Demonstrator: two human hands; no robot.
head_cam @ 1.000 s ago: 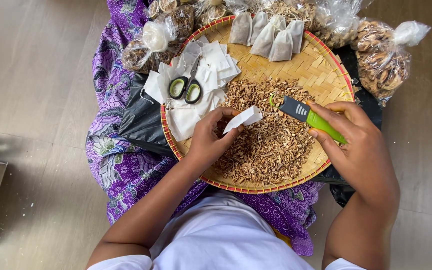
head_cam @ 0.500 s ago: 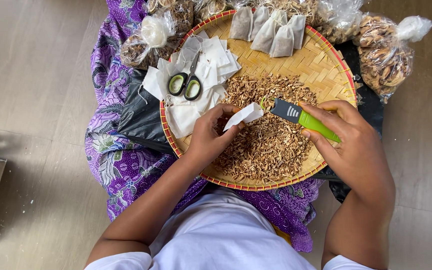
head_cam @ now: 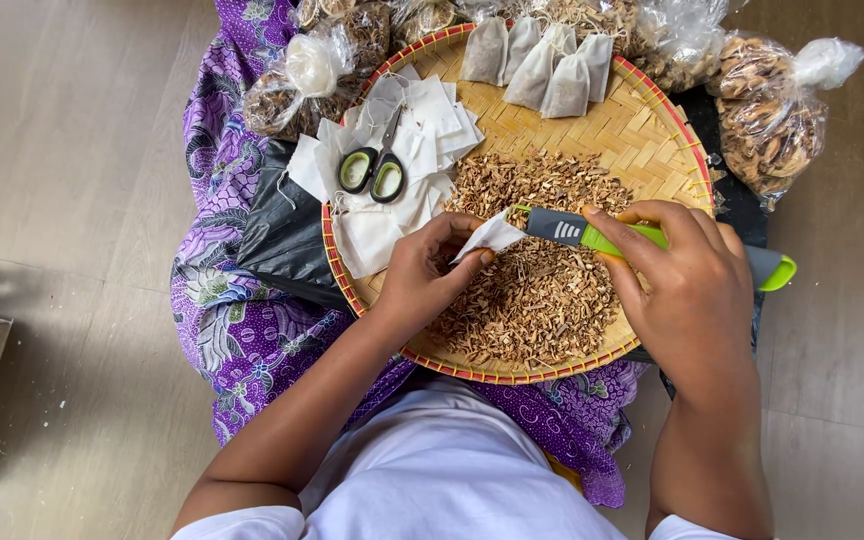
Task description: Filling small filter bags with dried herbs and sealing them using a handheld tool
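Scoop [head_cam: 592, 235] in right hand [head_cam: 687, 290] lies crosswise, tip at pouch [head_cam: 492, 237].

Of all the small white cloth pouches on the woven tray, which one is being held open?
The small white cloth pouch pinched in the left hand, meeting the green-handled scoop. The empty pouches lie flat under the scissors; the filled pouches sit at the tray's far edge.

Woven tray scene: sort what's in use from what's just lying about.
In use:
left hand holding small white pouch
right hand holding green scoop
dried chips
woven tray

Lying about:
scissors
filled pouches
plastic bags
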